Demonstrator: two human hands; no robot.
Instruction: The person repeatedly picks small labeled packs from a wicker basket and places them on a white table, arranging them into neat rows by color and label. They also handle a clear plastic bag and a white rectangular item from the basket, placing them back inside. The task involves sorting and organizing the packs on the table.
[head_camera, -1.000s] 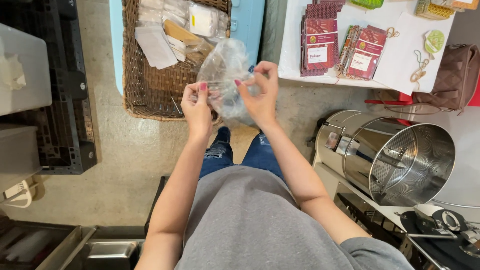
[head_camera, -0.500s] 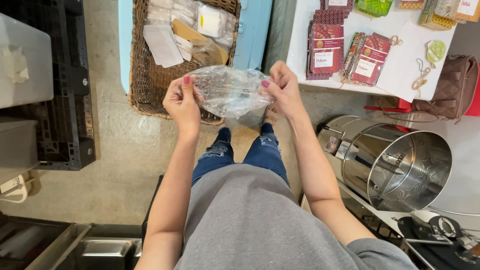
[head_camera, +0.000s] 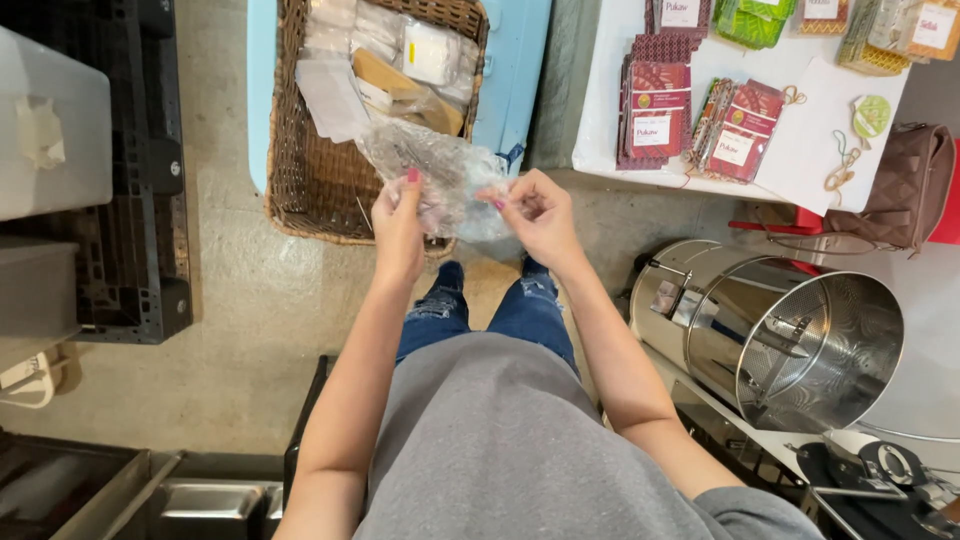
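I hold a crumpled clear plastic bag (head_camera: 435, 170) in front of me with both hands. My left hand (head_camera: 398, 222) pinches its lower left edge, and my right hand (head_camera: 538, 215) pinches its right edge. The bag hangs over the near rim of a brown wicker basket (head_camera: 300, 195). Several flat packets and papers lie in the basket. My knees in torn blue jeans show below my hands.
A white table (head_camera: 800, 140) at the upper right carries red packaged goods and tags. A shiny steel drum (head_camera: 770, 330) lies on its side at my right. A brown bag (head_camera: 905, 190) hangs by the table. Black crates (head_camera: 140, 230) and grey bins stand at the left.
My hands have dropped a little and come closer together. The bag, stretched out flat between them before, is now bunched and tilted up toward the basket.
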